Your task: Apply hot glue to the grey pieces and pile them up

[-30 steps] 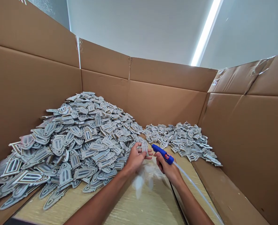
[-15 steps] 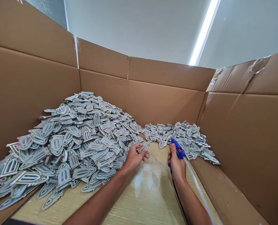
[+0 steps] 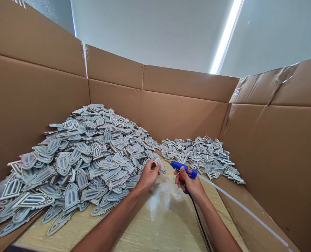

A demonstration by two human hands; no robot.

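Flat grey-wht arched piece, L hand pinching it, R hand curled rnd blue plastic glue gun

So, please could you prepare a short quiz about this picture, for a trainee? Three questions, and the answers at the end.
1. Multiple choice: how is the blue glue gun held? A) by the left hand only; B) by the right hand only; C) by both hands together.
2. True or false: the left pile of grey pieces is larger than the right pile.
3. Short answer: what is in the fingers of the left hand?

Key:
1. B.
2. True.
3. One grey window-shaped piece.
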